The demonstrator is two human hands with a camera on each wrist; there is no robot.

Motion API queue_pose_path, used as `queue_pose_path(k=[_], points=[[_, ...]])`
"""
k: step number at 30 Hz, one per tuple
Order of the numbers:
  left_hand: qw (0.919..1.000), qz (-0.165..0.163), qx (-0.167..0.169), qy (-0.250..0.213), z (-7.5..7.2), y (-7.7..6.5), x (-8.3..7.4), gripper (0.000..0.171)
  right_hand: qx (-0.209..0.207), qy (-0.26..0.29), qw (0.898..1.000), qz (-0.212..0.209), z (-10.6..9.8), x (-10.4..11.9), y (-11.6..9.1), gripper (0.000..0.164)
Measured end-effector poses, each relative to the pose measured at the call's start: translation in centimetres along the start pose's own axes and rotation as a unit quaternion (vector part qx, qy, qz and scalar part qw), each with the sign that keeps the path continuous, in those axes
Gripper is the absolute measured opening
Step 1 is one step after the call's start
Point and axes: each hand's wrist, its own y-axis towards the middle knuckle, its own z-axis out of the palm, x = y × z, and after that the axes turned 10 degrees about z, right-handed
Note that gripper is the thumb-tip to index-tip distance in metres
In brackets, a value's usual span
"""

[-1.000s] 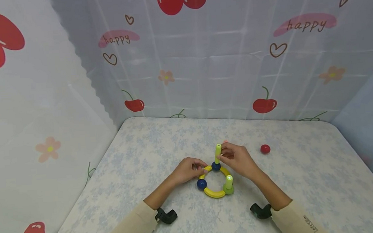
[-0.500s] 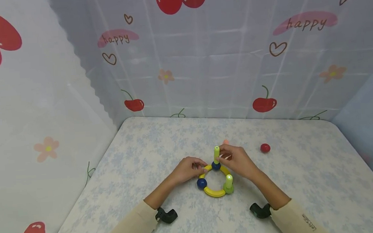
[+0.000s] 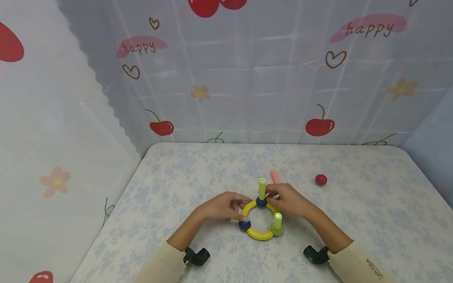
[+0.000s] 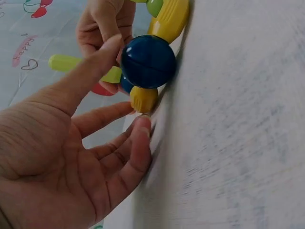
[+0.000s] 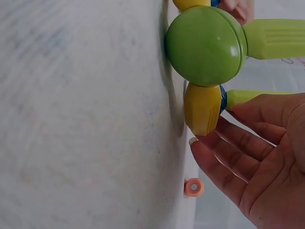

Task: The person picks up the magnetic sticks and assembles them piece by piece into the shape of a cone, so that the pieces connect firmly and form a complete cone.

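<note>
Left hand (image 3: 223,206) curled loosely round the left side of a low, smooth, plastic-looking ring (image 3: 260,235), thumb on a ball and fingers by a bar; the right hand (image 3: 290,201) gripped its far side. That ring lay flat between both hands, made of three curved, ridged yellow bars (image 3: 248,207) and three round, glossy balls: two dark blue balls (image 3: 244,226) and one green ball (image 5: 205,45). Two straight lime-green rods (image 3: 262,189) stood upright, one on the far blue ball, one on the green. Beyond the right hand lay one orange rod (image 3: 275,176), its round end grey-centred; farther right sat one shiny red ball (image 3: 321,179). Underneath, the pale table (image 3: 197,173) was mottled blue.
</note>
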Motion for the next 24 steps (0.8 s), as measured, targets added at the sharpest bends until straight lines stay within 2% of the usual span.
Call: queue_pose_path(k=[3,6,11,17,24], points=[[0.9988,-0.001,0.037,0.031,-0.28,-0.31,-0.64,0.075,0.004,0.003,1.000,0.002,-0.05,-0.06,0.02,0.020],[0.9972,0.007,0.051,0.054,-0.26,-0.34,-0.87,0.083,0.010,0.005,1.000,0.020,-0.16,0.03,-0.02,0.022],[0.9968,0.006,0.050,0.063,-0.14,-0.24,-0.81,0.082,0.018,0.008,0.999,0.042,-0.29,-0.09,0.00,0.025],[0.9973,0.002,0.053,0.051,-0.26,-0.43,-0.83,0.079,0.021,0.012,0.999,0.044,-0.36,-0.55,0.06,0.023],[0.9980,-0.010,0.040,0.048,-0.86,-0.92,-0.72,0.073,0.024,0.021,0.998,0.052,-0.64,-0.66,-0.26,0.023]])
